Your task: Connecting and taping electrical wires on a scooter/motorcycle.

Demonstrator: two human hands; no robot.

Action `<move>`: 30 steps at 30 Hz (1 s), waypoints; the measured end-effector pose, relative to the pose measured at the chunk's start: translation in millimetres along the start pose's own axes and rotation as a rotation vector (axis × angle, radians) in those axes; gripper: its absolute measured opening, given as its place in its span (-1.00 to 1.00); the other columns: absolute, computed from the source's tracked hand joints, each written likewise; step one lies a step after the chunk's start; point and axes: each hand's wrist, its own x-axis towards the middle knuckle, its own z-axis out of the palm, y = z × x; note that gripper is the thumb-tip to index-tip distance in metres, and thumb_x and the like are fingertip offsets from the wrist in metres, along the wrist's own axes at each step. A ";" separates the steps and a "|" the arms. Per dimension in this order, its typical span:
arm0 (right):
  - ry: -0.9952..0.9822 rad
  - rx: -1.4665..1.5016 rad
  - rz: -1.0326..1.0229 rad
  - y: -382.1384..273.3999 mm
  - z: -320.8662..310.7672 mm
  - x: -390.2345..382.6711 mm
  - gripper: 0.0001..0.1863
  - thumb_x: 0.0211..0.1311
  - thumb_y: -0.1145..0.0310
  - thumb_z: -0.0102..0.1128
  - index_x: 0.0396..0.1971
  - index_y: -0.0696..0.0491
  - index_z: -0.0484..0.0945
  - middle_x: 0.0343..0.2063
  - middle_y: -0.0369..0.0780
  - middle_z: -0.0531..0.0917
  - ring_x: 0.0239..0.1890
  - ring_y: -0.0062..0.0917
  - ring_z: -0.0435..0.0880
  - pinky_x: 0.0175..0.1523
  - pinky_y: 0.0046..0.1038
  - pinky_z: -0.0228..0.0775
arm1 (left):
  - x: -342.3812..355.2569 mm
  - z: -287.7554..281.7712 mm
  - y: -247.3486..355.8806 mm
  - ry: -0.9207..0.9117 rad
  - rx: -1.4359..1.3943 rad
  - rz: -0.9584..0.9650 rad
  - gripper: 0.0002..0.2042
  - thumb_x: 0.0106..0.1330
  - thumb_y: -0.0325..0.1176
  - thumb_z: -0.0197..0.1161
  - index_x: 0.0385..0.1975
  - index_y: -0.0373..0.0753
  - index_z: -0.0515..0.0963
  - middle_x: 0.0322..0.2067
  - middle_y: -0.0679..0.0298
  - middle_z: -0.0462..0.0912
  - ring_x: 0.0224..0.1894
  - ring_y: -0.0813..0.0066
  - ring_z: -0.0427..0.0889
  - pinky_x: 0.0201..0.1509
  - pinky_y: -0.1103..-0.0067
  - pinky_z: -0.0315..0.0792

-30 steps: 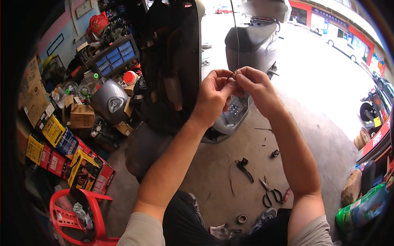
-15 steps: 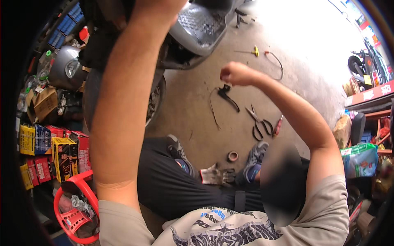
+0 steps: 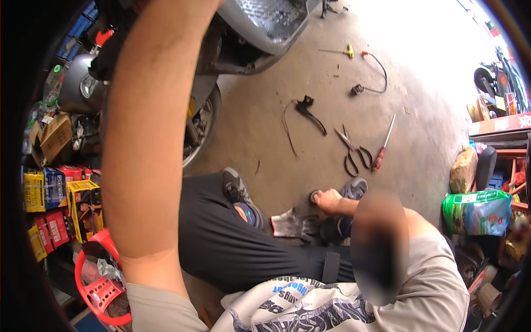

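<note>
My right hand [image 3: 329, 201] is down on the concrete floor beside my grey shoe [image 3: 352, 190]. Its fingers curl onto a small dark ring-shaped roll [image 3: 315, 195]. A grey and white glove [image 3: 290, 224] lies just left of that hand, by my other shoe [image 3: 237, 187]. My left forearm [image 3: 149, 127] rises across the picture and leaves at the top edge, so my left hand is hidden. It reaches up beside the scooter [image 3: 260, 27] and its wheel [image 3: 200, 130].
On the floor beyond lie scissors [image 3: 354, 152], a red-handled screwdriver [image 3: 383, 148], a black lever with a cable [image 3: 308, 110], a yellow-handled screwdriver [image 3: 345, 51] and a looped wire [image 3: 375, 72]. Coloured boxes [image 3: 55, 193], a red basket [image 3: 99, 279] and a grey helmet [image 3: 77, 88] crowd the left; a green sack [image 3: 478, 213] sits on the right.
The view has tipped down from both hands raised together at the scooter. My right hand has dropped from the lever area to the small roll by my shoe. My left arm stays raised.
</note>
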 end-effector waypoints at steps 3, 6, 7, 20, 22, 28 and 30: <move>0.064 -0.077 -0.036 0.7 16.1 13.0 -0.64 0.11 0.35 0.18 -0.08 0.13 0.45 -0.18 -0.06 0.62 -0.21 -0.24 0.74 -0.19 -0.18 0.55 | 9.3 -5.3 4.3 0.001 -0.015 -0.105 -0.87 0.37 -0.41 0.16 -0.38 -0.33 0.53 -0.57 0.38 0.47 -0.61 0.72 0.34 -0.50 0.72 0.28; 0.046 -0.076 -0.023 8.7 24.6 9.7 -0.70 0.20 0.29 0.09 -0.08 0.04 0.49 -0.21 -0.10 0.65 -0.18 -0.26 0.73 -0.11 -0.17 0.50 | 6.2 -6.7 0.1 -0.048 -0.109 -0.170 -0.87 0.39 -0.45 0.13 -0.41 -0.31 0.50 -0.58 0.38 0.51 -0.61 0.72 0.36 -0.51 0.71 0.26; 0.054 -0.085 -0.052 8.0 24.8 14.7 -0.74 0.21 0.27 0.08 -0.13 0.01 0.53 -0.21 -0.10 0.65 -0.17 -0.24 0.73 -0.13 -0.18 0.52 | 14.0 -22.1 -20.6 -0.086 -0.168 -0.139 -0.89 0.38 -0.39 0.24 -0.32 -0.31 0.55 -0.53 0.37 0.53 -0.56 0.72 0.39 -0.45 0.74 0.26; 0.546 1.670 0.034 67.9 -173.6 24.6 -0.84 0.19 0.34 0.19 -0.38 0.13 0.51 -0.52 -0.24 0.58 -0.55 -0.52 0.57 -0.35 -0.40 0.58 | 2.7 -12.4 12.7 -0.029 -0.240 -0.300 -0.93 0.40 -0.46 0.18 -0.28 -0.33 0.50 -0.48 0.40 0.49 -0.54 0.76 0.37 -0.52 0.74 0.22; 0.701 1.683 -0.188 64.9 -278.1 -21.7 -0.81 0.25 0.30 0.18 -0.35 0.12 0.49 -0.37 -0.18 0.68 -0.57 -0.57 0.54 -0.39 -0.44 0.55 | 4.1 -11.3 7.0 -0.058 -0.222 -0.274 -0.90 0.41 -0.44 0.15 -0.18 -0.30 0.48 -0.51 0.42 0.47 -0.56 0.80 0.36 -0.68 0.76 0.20; 1.169 1.440 -0.530 20.5 -475.6 -151.6 -0.77 0.42 0.22 0.09 -0.18 0.09 0.51 -0.40 -0.30 0.63 -0.50 -0.72 0.53 -0.30 -0.58 0.52 | 6.1 -10.1 1.0 -0.048 -0.214 -0.196 -0.83 0.36 -0.49 0.13 -0.09 -0.32 0.47 -0.42 0.44 0.48 -0.52 0.82 0.38 -0.64 0.80 0.25; 1.227 1.184 -0.584 17.5 -495.0 -176.2 -0.81 0.43 0.32 0.07 -0.09 0.08 0.52 -0.36 -0.30 0.63 -0.36 -0.69 0.58 -0.19 -0.54 0.53 | 6.5 -9.2 6.2 -0.066 -0.177 -0.195 -0.74 0.32 -0.53 0.12 0.00 -0.35 0.48 -0.37 0.47 0.48 -0.47 0.85 0.38 -0.60 0.82 0.29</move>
